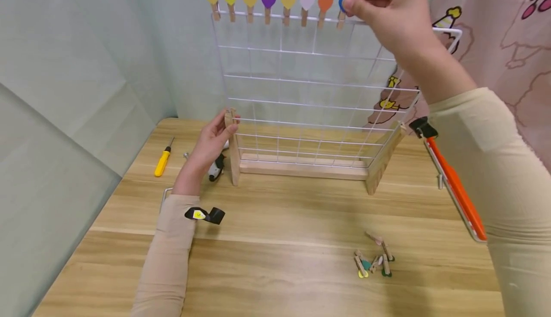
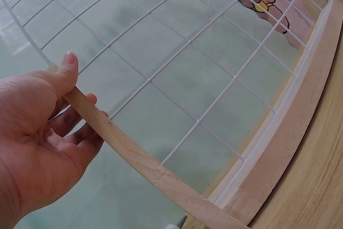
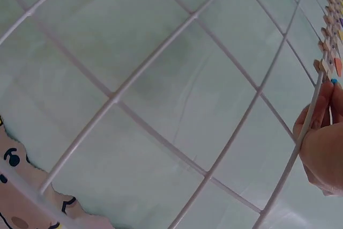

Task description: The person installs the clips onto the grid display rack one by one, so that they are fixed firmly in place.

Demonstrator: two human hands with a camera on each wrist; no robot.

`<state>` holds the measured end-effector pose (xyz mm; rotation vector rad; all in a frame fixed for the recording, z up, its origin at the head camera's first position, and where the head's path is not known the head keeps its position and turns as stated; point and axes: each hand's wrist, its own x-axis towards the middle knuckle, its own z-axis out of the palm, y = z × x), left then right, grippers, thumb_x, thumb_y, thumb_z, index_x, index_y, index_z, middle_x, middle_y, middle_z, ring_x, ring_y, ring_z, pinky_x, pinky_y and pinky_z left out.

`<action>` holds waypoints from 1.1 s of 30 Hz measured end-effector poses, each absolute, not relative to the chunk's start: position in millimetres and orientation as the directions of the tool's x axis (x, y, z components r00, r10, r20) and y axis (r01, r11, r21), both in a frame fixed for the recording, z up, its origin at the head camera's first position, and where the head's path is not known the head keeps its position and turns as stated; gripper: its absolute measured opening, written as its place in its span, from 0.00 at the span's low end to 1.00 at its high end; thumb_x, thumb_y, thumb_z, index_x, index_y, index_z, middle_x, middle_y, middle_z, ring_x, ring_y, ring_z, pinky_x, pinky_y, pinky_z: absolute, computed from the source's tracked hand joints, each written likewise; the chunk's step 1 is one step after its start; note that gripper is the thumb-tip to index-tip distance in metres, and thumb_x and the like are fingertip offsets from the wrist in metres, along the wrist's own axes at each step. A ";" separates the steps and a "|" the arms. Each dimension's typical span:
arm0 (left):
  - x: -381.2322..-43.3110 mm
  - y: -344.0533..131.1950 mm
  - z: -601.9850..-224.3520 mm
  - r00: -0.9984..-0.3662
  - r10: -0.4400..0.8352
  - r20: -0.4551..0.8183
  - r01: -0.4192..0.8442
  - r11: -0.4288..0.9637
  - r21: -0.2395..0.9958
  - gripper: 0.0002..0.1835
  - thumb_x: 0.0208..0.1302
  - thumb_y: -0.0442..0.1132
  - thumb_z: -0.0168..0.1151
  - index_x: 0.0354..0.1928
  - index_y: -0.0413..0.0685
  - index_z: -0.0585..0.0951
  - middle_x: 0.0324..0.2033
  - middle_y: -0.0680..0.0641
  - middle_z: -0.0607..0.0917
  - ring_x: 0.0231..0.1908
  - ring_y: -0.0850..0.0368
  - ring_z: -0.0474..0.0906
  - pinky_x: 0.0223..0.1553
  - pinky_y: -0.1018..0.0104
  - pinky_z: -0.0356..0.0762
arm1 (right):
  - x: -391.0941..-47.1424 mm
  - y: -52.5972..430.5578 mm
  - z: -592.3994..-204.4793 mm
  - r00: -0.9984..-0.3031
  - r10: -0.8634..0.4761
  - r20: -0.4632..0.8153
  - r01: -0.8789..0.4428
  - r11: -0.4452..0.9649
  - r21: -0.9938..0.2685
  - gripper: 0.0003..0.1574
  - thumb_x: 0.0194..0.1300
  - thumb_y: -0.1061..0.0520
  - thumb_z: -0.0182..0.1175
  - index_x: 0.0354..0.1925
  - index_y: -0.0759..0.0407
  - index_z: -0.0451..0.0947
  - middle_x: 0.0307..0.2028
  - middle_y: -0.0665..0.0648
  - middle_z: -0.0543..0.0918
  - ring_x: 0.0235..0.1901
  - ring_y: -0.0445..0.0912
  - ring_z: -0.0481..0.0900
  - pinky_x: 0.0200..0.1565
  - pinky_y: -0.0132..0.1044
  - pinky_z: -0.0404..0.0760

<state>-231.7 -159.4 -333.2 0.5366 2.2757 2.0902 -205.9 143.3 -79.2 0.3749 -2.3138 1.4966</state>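
A white wire grid rack stands upright in a wooden base. Along its top wire sits a row of clothespins with hearts, among them a purple heart clothespin and an orange heart clothespin. At the right end of that row my right hand pinches a blue heart clothespin between thumb and fingers, the peg on the top wire. My left hand grips the rack's left wooden upright, thumb in front and fingers behind.
Several loose heart clothespins lie on the table at the front right. A yellow screwdriver is at the left, beside a dark-and-grey tool partly hidden by the left hand. An orange-handled tool and a bolt lie at the right.
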 end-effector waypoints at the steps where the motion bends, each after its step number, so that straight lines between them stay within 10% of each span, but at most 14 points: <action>1: -231.9 -159.2 -333.4 -0.941 0.251 0.227 0.247 0.049 0.968 0.29 0.60 0.48 0.50 0.64 0.60 0.56 0.58 0.50 0.66 0.59 0.60 0.59 0.59 0.60 0.58 | -206.1 143.6 -78.4 -0.906 -0.026 0.422 -0.399 0.386 -0.832 0.18 0.46 0.53 0.62 0.36 0.60 0.81 0.35 0.53 0.82 0.37 0.43 0.77 0.45 0.26 0.72; 26: -224.7 -155.6 -323.4 -0.933 0.267 0.240 0.252 0.011 0.968 0.29 0.62 0.45 0.49 0.64 0.57 0.56 0.59 0.47 0.65 0.60 0.59 0.59 0.59 0.64 0.59 | -200.6 147.9 -77.8 -0.900 -0.022 0.435 -0.411 0.373 -0.832 0.21 0.43 0.53 0.65 0.39 0.59 0.80 0.37 0.54 0.80 0.35 0.42 0.76 0.42 0.25 0.73; 33: -233.5 -157.7 -330.9 -0.932 0.268 0.243 0.260 0.028 0.965 0.30 0.60 0.48 0.50 0.64 0.58 0.55 0.59 0.48 0.65 0.59 0.60 0.60 0.59 0.60 0.58 | -186.3 149.9 -92.8 -0.813 0.035 0.581 -0.567 0.180 -0.804 0.24 0.42 0.61 0.67 0.42 0.62 0.77 0.35 0.57 0.80 0.32 0.45 0.78 0.40 0.28 0.74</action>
